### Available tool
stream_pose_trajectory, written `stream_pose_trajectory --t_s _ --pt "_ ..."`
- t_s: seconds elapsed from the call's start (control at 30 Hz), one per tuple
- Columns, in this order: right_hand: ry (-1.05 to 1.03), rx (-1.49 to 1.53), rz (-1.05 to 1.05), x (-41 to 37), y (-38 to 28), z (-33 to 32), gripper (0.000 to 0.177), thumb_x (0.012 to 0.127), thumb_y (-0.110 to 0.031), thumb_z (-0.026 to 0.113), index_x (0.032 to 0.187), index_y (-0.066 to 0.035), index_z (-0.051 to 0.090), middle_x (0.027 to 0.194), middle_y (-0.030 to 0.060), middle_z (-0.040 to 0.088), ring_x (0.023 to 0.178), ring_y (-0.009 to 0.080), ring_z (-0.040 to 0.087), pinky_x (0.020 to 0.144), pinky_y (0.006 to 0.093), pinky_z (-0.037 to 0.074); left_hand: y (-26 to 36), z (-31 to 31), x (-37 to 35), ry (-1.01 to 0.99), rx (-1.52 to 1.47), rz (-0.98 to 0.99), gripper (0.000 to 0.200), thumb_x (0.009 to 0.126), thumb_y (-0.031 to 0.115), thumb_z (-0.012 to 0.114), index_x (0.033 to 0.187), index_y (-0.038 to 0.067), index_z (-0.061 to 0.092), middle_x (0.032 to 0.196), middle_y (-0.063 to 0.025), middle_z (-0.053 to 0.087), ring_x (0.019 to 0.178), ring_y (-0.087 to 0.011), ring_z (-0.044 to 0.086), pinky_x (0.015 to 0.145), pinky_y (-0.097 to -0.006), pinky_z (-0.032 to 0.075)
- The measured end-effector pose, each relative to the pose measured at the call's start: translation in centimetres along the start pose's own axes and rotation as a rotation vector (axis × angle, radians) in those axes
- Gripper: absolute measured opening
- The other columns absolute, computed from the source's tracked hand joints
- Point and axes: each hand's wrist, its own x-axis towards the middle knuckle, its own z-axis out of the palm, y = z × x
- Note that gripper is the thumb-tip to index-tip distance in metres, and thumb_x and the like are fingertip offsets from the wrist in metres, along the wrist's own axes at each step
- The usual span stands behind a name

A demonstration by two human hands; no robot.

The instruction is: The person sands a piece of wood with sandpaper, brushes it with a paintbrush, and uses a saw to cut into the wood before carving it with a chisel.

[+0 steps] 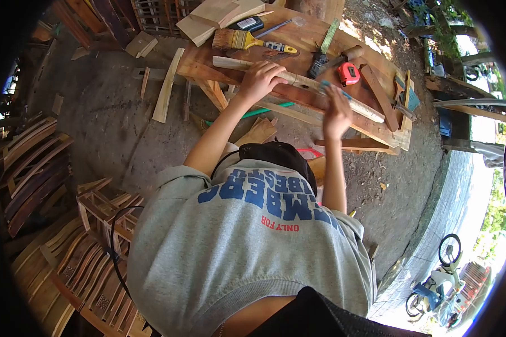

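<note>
The bench stands ahead of the person, tools and wood spread over its top. Along its near edge, in front of the person, lies the pole, slanting from upper left to lower right. Past its right part, the brown board rests at an angle; the brush lies beyond its left part. The left hand is closed around the pole, fingers curled over the top. The right hand, blurred, is over the pole farther right; how tightly it grips, I cannot tell. Beyond it sits the red tape. Smallest, a blue piece shows at the right fingertips.
</note>
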Motion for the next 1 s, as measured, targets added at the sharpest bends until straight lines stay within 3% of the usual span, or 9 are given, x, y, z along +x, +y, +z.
stream_pose_trajectory --t_s 0.1,0.13,0.2,0.3,0.37,0.43,0.77,0.9,1.0 --pt "0.054 -0.121 0.113 -1.3 6.5 -3.7 0.021 0.082 -0.005 0.06 0.099 -0.012 0.071 0.102 0.0033 0.071 0.095 0.0221 0.068 0.084 0.0345 0.053 0.5 -0.3 -0.1 -0.019 0.046 -0.015 0.027 0.075 0.024 0.075 0.095 0.009 0.064 0.09 -0.0043 0.067 0.086 -0.024 0.064 0.08 -0.0368 0.048" --pt "0.078 -0.343 0.145 -1.9 8.5 -4.8 0.018 0.084 -0.008 0.06 0.097 -0.012 0.072 0.101 0.002 0.072 0.095 0.0212 0.068 0.084 0.0341 0.053 0.8 -0.3 -0.2 -0.018 0.043 -0.023 0.027 0.075 0.024 0.075 0.095 0.009 0.064 0.09 -0.0043 0.067 0.086 -0.024 0.064 0.08 -0.0368 0.048" --pt "0.12 -0.329 0.159 -2.4 9.7 -5.3 0.017 0.084 -0.01 0.061 0.096 -0.012 0.072 0.101 0.0022 0.072 0.094 0.0213 0.068 0.084 0.0347 0.053 1.1 -0.5 -0.5 0.012 0.042 -0.031 0.027 0.075 0.023 0.075 0.095 0.01 0.065 0.092 -0.0035 0.068 0.088 -0.0227 0.063 0.079 -0.0365 0.048" --pt "0.057 -0.133 0.186 -1.0 4.4 -3.3 0.017 0.085 -0.012 0.062 0.1 -0.011 0.071 0.103 0.0022 0.071 0.097 0.0215 0.068 0.085 0.0356 0.052 1.4 -0.3 -1.6 0.038 0.065 -0.019 0.027 0.075 0.022 0.074 0.099 0.011 0.067 0.096 -0.0012 0.068 0.09 -0.0197 0.064 0.083 -0.0347 0.049" --pt "-0.128 -0.085 0.142 -1.9 0.7 -0.5 0.018 0.086 -0.012 0.062 0.102 -0.011 0.07 0.106 0.0019 0.071 0.1 0.0207 0.066 0.088 0.0357 0.051 1.6 -0.6 -2.5 0.039 0.091 -0.009 0.03 0.073 0.02 0.075 0.101 0.012 0.068 0.098 0.0001 0.068 0.091 -0.0183 0.064 0.083 -0.0334 0.05" --pt "-0.109 -0.025 0.088 -1.6 -2.9 -0.4 0.019 0.085 -0.012 0.062 0.103 -0.012 0.069 0.108 0.0023 0.07 0.104 0.0198 0.065 0.091 0.036 0.048 1.8 -1.3 -2.9 0.035 0.121 0.003 0.033 0.072 0.018 0.075 0.104 0.013 0.069 0.1 0.0015 0.068 0.092 -0.0169 0.064 0.083 -0.0321 0.051" --pt "-0.053 -0.213 0.181 -6.0 3.4 -4.1 0.022 0.092 -0.018 0.055 0.106 -0.013 0.071 0.111 0.0043 0.07 0.11 0.0192 0.063 0.103 0.0379 0.036 2.2 -2.0 -2.8 -0.018 0.153 -0.014 0.044 0.064 0.021 0.078 0.107 0.02 0.071 0.099 0.0069 0.068 0.084 -0.0114 0.065 0.07 -0.025 0.055" --pt "-0.159 -0.095 0.1 -3.1 -4.3 -2.0 0.032 0.088 -0.032 0.061 0.114 -0.014 0.066 0.121 0.0034 0.065 0.116 0.0187 0.058 0.105 0.0386 0.034 2.1 -2.2 -2.5 -0.056 0.176 -0.011 0.044 0.065 0.019 0.078 0.108 0.02 0.071 0.099 0.0072 0.068 0.082 -0.0114 0.064 0.069 -0.0255 0.055" --pt "-0.181 -0.065 0.088 -2.8 -5.2 -1.9 0.034 0.087 -0.034 0.063 0.115 -0.015 0.066 0.122 0.0029 0.065 0.117 0.0183 0.058 0.105 0.0387 0.034 2.3 -2.5 -2.5 -0.077 0.224 0.016 0.04 0.066 0.021 0.076 0.106 0.019 0.071 0.094 0.008 0.065 0.084 -0.0102 0.063 0.071 -0.0238 0.055"
